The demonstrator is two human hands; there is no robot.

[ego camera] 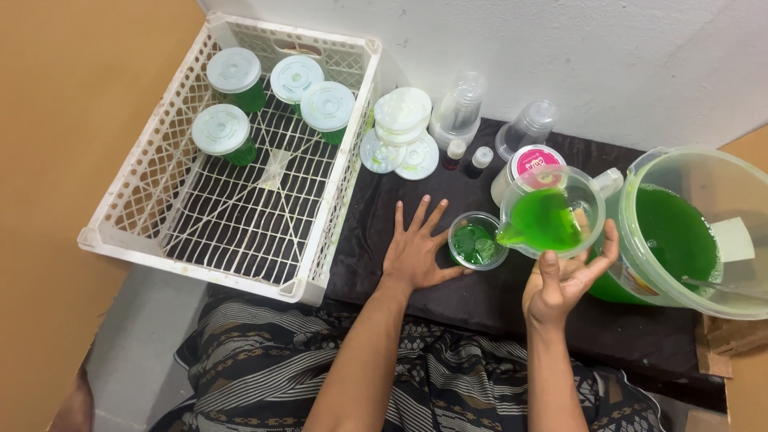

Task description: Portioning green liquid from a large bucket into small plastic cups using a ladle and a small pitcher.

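A makeshift home drink-making corner on the floor: a white plastic crate (160,208) of lidded green drinks at left, stacked clear cups (458,108) against the rough whitewashed wall (576,56) at top.

4 lidded green cups (232,128) in the white crate (128,208). 1 open cup (477,242) just right of the left fingers. 1 jug (552,212) above the right fingers, 1 green bucket (696,232) beyond. 2 small bottles (468,156). 2 empty cup stacks (460,104).

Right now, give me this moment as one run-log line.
left hand: flat on black cloth, beside small cup | right hand: tilting clear jug, green liquid at spout | crate: four lidded cups
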